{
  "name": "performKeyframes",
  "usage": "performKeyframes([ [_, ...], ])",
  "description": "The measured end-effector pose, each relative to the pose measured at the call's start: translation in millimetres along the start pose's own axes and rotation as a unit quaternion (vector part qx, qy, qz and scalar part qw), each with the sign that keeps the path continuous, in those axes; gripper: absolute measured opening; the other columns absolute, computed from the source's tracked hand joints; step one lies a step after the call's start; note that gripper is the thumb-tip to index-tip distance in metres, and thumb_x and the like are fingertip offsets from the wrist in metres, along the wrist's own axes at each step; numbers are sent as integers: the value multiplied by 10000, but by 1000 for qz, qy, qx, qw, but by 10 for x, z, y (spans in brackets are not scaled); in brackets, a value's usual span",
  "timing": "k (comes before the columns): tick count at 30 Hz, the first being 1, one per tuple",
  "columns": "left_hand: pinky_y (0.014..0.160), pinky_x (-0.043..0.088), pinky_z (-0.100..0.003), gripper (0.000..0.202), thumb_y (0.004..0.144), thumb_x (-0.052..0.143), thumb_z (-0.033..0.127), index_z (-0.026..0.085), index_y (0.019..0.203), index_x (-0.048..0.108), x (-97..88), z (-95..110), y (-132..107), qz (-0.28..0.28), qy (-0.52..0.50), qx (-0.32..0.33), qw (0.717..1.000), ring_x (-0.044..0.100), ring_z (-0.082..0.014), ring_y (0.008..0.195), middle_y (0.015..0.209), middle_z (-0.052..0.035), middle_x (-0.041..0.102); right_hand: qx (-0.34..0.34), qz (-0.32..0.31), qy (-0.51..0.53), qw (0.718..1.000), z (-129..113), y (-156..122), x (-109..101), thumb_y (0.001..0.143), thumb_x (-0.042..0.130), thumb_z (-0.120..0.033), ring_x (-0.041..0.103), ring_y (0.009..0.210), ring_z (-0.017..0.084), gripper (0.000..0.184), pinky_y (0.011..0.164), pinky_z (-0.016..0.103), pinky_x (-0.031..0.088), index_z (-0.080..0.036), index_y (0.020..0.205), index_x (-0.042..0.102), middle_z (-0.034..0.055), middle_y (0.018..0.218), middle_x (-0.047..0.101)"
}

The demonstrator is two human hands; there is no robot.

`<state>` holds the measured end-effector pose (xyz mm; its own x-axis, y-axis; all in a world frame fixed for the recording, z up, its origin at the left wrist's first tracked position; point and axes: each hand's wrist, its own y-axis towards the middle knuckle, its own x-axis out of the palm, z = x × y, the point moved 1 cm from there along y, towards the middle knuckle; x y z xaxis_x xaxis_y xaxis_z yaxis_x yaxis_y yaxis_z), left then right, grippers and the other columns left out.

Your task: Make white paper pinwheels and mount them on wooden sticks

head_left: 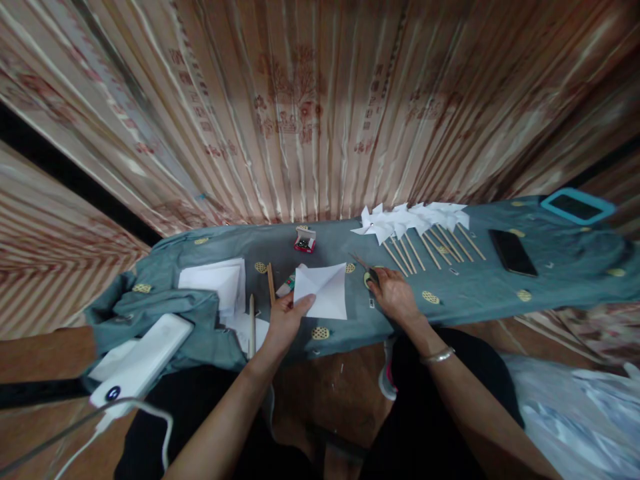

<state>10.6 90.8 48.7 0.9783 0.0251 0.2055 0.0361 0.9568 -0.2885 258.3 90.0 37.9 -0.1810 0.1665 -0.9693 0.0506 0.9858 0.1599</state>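
My left hand [287, 323] pinches a square white paper [327, 293] by its lower left, thumb on top. Faint creases run across the sheet. To its right, my right hand [397, 297] has its fingers closed around the dark handle of a pair of scissors [362, 262], whose blades point up and left, apart from the paper. Beyond that hand lies a row of several white paper pinwheels [400, 222] on thin wooden sticks. A small red box [305, 241] of dark, shiny little pieces sits behind the paper. Partly hidden by my left hand is a small green item [287, 286].
White paper sheets [215, 278], a pencil-like stick [251, 323] and thin wooden sticks [271, 283] lie left on the green cloth [345, 341]. A white power bank [145, 360] with a cable rests at the near left. Rightward are a black phone [513, 252] and a blue-framed device [579, 205].
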Motion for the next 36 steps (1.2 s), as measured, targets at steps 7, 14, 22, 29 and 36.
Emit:
performKeyframes([
  [7, 691, 503, -300, 456, 495, 850, 440, 119, 801, 743, -24, 85, 68, 19, 21, 10, 1000, 650, -191, 677, 773, -69, 738, 38, -90, 42, 994, 51, 200, -214, 808, 574, -194, 669, 897, 231, 275, 786, 293, 467, -180, 1070, 655, 104, 955, 733],
  [14, 666, 526, -309, 487, 465, 856, 438, 117, 811, 737, -22, 193, 185, 78, 45, 18, 996, 664, -206, 674, 748, -64, 740, 173, -82, 551, 812, 56, 59, -1, 667, 732, -389, 670, 692, 169, 376, 607, 268, 502, -174, 966, 658, 40, 803, 724],
  [22, 682, 537, -297, 448, 489, 858, 391, 126, 831, 739, -20, 181, 236, 91, 25, 24, 995, 667, -195, 681, 764, -52, 747, 170, -184, 726, 640, -203, -228, -82, 683, 773, -490, 586, 590, 87, 409, 461, 172, 376, -180, 938, 698, 9, 727, 684],
  [29, 665, 516, -283, 428, 543, 841, 399, 111, 845, 744, -103, 136, 244, 90, 25, 36, 995, 657, -179, 669, 773, -66, 746, 50, -281, 721, 631, -315, -489, -66, 801, 648, -546, 585, 679, 120, 481, 538, 215, 443, -189, 1123, 663, 45, 835, 673],
  [36, 706, 517, -300, 435, 579, 825, 425, 124, 883, 745, -175, 137, 264, 87, 22, 45, 995, 665, -191, 723, 809, -67, 749, 17, -303, 666, 681, -396, -540, -110, 768, 712, -475, 561, 698, 119, 470, 583, 226, 454, -205, 1151, 671, 27, 836, 659],
])
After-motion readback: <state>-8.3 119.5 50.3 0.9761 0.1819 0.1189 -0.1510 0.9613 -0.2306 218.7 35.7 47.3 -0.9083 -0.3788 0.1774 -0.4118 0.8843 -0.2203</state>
